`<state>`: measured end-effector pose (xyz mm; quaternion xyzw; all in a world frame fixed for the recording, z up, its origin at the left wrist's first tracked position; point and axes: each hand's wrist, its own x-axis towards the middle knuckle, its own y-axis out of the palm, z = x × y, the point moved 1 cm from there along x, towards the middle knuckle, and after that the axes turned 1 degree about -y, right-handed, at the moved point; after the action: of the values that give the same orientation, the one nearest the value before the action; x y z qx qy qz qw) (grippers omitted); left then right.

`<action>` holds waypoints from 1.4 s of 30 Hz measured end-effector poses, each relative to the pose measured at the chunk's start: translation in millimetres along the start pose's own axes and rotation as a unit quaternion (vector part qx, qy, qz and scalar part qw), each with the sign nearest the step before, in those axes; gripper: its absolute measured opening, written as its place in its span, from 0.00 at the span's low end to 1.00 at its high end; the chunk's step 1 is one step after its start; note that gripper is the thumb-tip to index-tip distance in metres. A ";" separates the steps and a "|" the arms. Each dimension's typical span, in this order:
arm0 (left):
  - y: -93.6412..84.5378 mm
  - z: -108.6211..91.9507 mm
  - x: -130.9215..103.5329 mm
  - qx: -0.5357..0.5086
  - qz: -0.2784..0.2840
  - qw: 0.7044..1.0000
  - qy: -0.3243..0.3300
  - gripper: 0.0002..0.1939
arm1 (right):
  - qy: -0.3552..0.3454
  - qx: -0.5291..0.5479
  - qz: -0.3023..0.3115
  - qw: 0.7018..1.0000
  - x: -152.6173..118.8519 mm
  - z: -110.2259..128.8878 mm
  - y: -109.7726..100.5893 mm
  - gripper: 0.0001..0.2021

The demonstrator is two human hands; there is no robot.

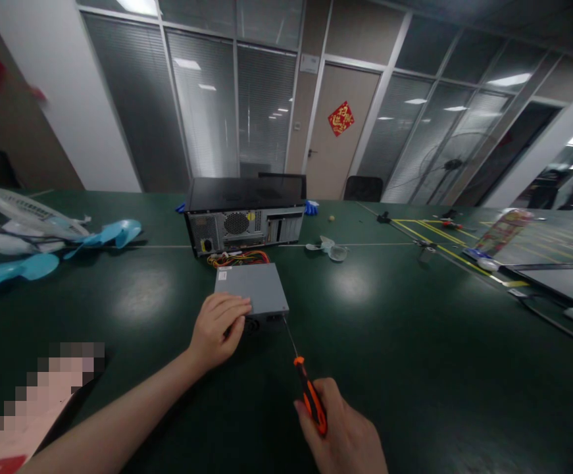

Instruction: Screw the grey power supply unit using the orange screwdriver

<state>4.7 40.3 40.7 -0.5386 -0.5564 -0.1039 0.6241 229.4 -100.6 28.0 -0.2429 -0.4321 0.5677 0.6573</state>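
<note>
A grey computer power supply [254,286] lies on the green table, its bundle of coloured cables [247,258] at the far side. My left hand [220,326] holds its near left corner, fingers across the top and thumb bent down at the front edge. In my right hand [343,424] is an orange and black screwdriver [310,398], gripped by its handle. The screwdriver's shaft points away from me and its tip meets the front face near the right corner. Whether a screw sits under the tip is too small to tell.
Behind the power supply stands a black computer case [247,210], its rear panel facing me. Light blue fan blades [113,236] lie at the left. Safety goggles [335,250] rest to the right of the case. A pinkish sheet [39,408] is at the near left.
</note>
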 end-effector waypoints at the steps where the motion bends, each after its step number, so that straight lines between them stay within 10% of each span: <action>1: 0.1 0.2 0.1 0.000 0.001 1.000 0.000 0.16 | 0.010 0.001 -0.017 1.000 -1.0 3.3 0.3 0.10; 7: 0.8 0.4 0.2 0.000 0.003 1.000 -0.004 0.16 | 0.210 0.264 0.062 0.939 -1.0 15.5 2.9 0.15; 12: 1.2 0.2 0.3 -0.003 0.004 1.000 -0.008 0.16 | 0.404 0.593 0.138 0.683 0.7 16.0 13.1 0.21; 17: 0.4 0.9 0.7 -0.001 0.010 1.000 -0.002 0.17 | 0.450 0.689 0.196 0.534 8.5 18.3 14.2 0.23; 22: 0.7 2.3 0.3 0.002 0.009 1.000 0.003 0.17 | 0.417 0.708 0.168 0.545 8.6 17.6 18.7 0.22; 30: 1.2 2.2 -0.4 0.002 0.009 1.000 -0.001 0.17 | 0.419 0.760 0.166 0.468 11.4 9.2 13.4 0.24; 37: 0.7 2.3 -0.1 -0.004 0.006 1.000 0.001 0.17 | 0.454 0.700 0.092 0.543 10.4 17.1 12.0 0.20; 42: 0.4 1.7 0.6 -0.002 0.009 1.000 -0.001 0.17 | 0.463 0.701 0.113 0.531 10.2 11.4 13.7 0.21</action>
<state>4.2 42.1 40.5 -0.5450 -0.5519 -0.0995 0.6233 212.2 -89.6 25.7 0.0202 0.4998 0.5663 0.6551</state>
